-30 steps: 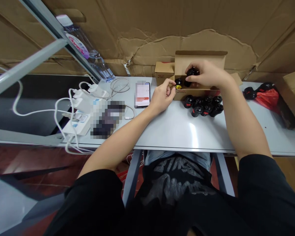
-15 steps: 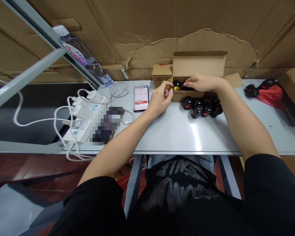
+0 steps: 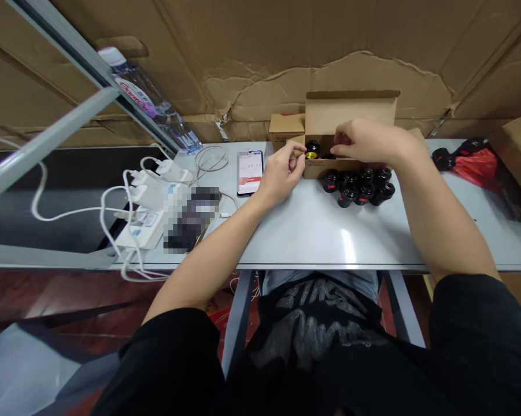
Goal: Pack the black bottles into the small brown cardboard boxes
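Note:
My left hand (image 3: 285,171) pinches the left end of an open cardboard box (image 3: 318,168) with thumb and forefinger. Inside that end sits a round black piece with a yellow band (image 3: 312,149). My right hand (image 3: 366,141) reaches over the box's front wall, its fingers bent down into the box. Something dark shows below those fingertips; whether they grip it is hidden. Just in front of the box, several black bottle-shaped pieces (image 3: 349,194) with red marks stand or lean close together on the white table (image 3: 303,231).
A smaller carton (image 3: 287,124) stands behind my left hand. To the left lie a lit phone (image 3: 250,173), a pixelated dark device (image 3: 193,219), and a power strip (image 3: 141,228) with white cables. A water bottle (image 3: 151,104) leans at the frame. Red plastic (image 3: 477,167) with black pieces lies right.
My right hand has shifted slightly to the right and lifted over the box, uncovering more of the black pieces in front. My left hand stays at the box's left end.

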Available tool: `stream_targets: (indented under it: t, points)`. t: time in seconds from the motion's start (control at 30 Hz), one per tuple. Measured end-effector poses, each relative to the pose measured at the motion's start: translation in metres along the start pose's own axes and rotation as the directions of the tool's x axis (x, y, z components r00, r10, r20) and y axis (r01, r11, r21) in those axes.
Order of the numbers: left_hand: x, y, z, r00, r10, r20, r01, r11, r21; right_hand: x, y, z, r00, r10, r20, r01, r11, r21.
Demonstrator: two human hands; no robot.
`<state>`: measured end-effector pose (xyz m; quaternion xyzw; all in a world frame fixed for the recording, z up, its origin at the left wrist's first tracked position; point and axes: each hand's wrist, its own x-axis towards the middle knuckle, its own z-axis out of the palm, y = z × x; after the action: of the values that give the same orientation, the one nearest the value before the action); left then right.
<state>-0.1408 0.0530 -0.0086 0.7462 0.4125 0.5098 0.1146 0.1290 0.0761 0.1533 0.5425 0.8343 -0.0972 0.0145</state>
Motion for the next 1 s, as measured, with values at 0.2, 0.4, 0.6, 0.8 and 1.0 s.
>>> stream_targets:
  t: [0.2,0.4,0.6,0.8,1.0]
  points:
    - [0.001,-0.004,0.000,0.991,0.127,-0.039,-0.127,0.992,0.015,-0.060,-0.059,-0.002,0.993,-0.111,0.030,0.115,0.952,-0.284]
    - [0.004,-0.006,0.000,0.986,0.146,-0.075,-0.144,0.989,0.028,-0.071,-0.092,0.019,0.965,-0.228,0.126,0.260,0.891,-0.374]
    - [0.007,-0.006,-0.002,0.989,0.112,-0.092,-0.110,0.994,0.022,-0.059,-0.094,0.037,0.912,-0.340,0.231,0.389,0.895,-0.220]
    - [0.008,-0.012,-0.005,0.992,0.078,-0.095,-0.078,0.997,0.006,-0.043,-0.079,0.031,0.854,-0.486,0.186,0.497,0.868,-0.014]
    - [0.009,-0.012,-0.003,0.988,0.057,-0.146,-0.063,0.998,-0.032,-0.036,-0.040,-0.004,0.855,-0.480,-0.194,0.514,0.836,0.194]
